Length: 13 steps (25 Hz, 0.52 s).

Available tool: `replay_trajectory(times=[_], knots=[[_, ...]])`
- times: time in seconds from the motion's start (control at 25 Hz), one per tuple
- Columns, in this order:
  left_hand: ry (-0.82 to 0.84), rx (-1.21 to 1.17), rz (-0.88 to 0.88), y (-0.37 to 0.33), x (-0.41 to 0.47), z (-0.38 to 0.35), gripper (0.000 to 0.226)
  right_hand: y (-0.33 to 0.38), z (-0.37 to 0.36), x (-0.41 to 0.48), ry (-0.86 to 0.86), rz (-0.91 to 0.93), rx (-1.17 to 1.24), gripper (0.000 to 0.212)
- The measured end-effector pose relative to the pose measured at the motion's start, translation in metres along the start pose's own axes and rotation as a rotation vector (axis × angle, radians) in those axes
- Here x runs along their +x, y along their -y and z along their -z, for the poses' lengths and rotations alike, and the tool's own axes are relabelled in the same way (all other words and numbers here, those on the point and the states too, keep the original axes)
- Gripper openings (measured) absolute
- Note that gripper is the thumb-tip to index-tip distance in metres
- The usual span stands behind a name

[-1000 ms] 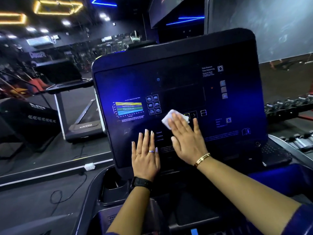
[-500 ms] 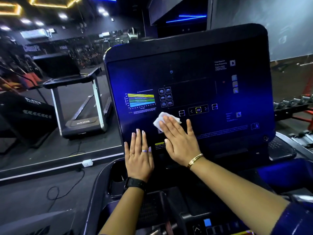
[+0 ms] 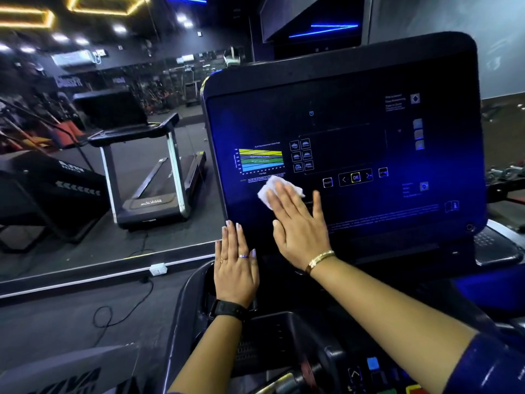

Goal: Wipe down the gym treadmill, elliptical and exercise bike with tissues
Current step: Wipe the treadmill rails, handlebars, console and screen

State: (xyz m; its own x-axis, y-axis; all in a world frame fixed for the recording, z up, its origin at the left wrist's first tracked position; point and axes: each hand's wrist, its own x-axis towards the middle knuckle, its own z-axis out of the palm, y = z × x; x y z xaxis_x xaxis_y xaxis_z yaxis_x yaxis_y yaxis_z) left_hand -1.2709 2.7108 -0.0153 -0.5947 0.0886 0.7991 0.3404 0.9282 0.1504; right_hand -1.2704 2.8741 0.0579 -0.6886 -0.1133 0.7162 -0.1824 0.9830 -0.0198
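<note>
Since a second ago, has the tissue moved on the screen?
Yes. The tissue slid left under the right hand, from beside the OK button to just below the coloured chart.

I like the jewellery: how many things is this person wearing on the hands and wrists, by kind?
Rings: 2, both on the left hand
Watch: 1
Bracelet: 1
Total: 4

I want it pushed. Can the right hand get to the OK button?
Probably yes. The right hand presses the tissue on the console, just left of the OK button, with nothing between them.
</note>
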Motion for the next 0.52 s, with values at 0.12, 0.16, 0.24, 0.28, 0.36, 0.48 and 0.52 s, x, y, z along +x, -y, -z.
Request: replay_trajectory(times=[0.12,0.16,0.24,0.28,0.36,0.48,0.52], knots=[[0.023,-0.013,0.054,0.006,-0.003,0.001,0.065,0.033,-0.007,-0.041,0.076,0.022,0.083,0.067],[0.038,-0.028,0.064,0.008,-0.004,0.001,0.066,0.034,-0.007,-0.038,0.102,0.136,0.081,0.065],[0.07,-0.079,0.075,0.01,-0.004,0.0,0.068,0.029,-0.005,-0.005,0.11,0.333,0.006,0.06],[0.075,-0.103,0.074,0.011,-0.006,0.0,0.07,0.027,-0.002,0.013,0.107,0.373,-0.029,0.058],[0.073,-0.19,0.069,0.012,-0.011,0.0,0.079,0.024,0.001,0.032,0.112,0.334,-0.025,0.058],[0.102,-0.458,0.107,0.012,-0.009,0.005,0.085,0.039,-0.009,0.002,0.159,0.284,0.054,0.064],[0.104,-0.525,0.12,0.012,-0.008,0.008,0.082,0.042,-0.013,-0.017,0.173,0.323,0.049,0.065]])
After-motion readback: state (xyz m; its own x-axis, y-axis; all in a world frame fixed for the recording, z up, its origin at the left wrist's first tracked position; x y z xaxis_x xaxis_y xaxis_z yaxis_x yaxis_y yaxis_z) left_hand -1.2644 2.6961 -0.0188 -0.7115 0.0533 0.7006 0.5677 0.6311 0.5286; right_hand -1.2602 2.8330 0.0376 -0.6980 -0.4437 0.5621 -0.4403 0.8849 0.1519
